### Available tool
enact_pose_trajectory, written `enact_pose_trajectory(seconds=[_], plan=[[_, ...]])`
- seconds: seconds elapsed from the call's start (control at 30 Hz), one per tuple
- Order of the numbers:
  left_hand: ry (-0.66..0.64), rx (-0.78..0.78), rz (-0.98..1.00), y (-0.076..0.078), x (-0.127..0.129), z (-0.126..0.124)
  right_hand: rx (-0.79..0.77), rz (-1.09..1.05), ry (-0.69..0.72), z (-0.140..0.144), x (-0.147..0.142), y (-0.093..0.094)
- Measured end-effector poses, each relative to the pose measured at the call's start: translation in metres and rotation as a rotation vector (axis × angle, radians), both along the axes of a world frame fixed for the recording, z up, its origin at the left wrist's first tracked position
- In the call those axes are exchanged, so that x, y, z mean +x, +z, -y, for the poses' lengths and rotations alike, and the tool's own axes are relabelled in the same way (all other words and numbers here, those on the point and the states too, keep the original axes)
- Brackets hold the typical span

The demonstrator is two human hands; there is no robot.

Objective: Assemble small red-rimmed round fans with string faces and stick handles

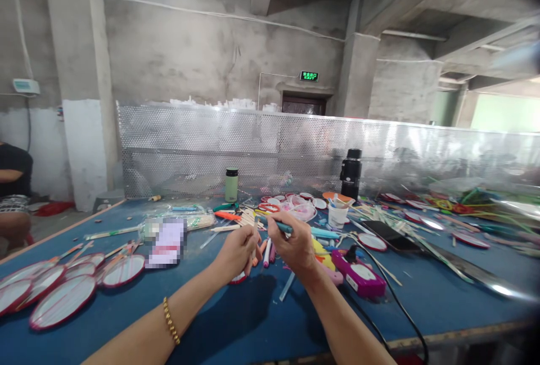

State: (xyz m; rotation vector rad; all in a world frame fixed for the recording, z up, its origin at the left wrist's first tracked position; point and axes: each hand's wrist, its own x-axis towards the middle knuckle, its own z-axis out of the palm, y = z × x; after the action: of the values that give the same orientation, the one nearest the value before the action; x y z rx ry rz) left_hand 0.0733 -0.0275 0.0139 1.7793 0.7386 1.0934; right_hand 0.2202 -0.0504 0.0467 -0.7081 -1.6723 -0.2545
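Over the middle of the blue table, my left hand (239, 249) is closed with its fingers pinched on a thin pale stick (255, 223) that points up. Below that hand, part of a small white disc with a red rim (238, 279) shows; whether it joins the stick is hidden. My right hand (293, 238), just to the right, is wrapped round a teal pen-like tool (284, 226), its tip directed toward the stick. Between and behind the hands lie several coloured markers (267, 252) and orange-handled scissors (269, 207).
Several white discs with red rims (63, 302) lie at left, beside a pixelated packet (166, 243). A green bottle (231, 185), black thermos (351, 175) and white cup (337, 216) stand behind. Right are a purple box (358, 275), dark phone (390, 235) and cables. A seated person (14, 185) is far left.
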Motion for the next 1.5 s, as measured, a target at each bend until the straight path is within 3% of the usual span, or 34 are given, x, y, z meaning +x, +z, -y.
enact_pose_trajectory(seconds=[0.5,0.83,1.3,1.5], plan=[[-0.007,0.010,-0.013,-0.002,0.000,-0.002,-0.005,0.032,0.006,0.003,-0.001,0.001],[-0.004,-0.131,0.026,0.009,-0.007,0.000,-0.017,-0.087,-0.054,-0.009,0.007,0.000],[-0.025,-0.132,-0.008,-0.002,-0.004,-0.006,-0.153,0.114,-0.293,-0.027,0.020,-0.009],[-0.017,-0.109,0.015,0.002,-0.007,-0.007,-0.318,0.358,-0.382,-0.027,0.025,0.003]])
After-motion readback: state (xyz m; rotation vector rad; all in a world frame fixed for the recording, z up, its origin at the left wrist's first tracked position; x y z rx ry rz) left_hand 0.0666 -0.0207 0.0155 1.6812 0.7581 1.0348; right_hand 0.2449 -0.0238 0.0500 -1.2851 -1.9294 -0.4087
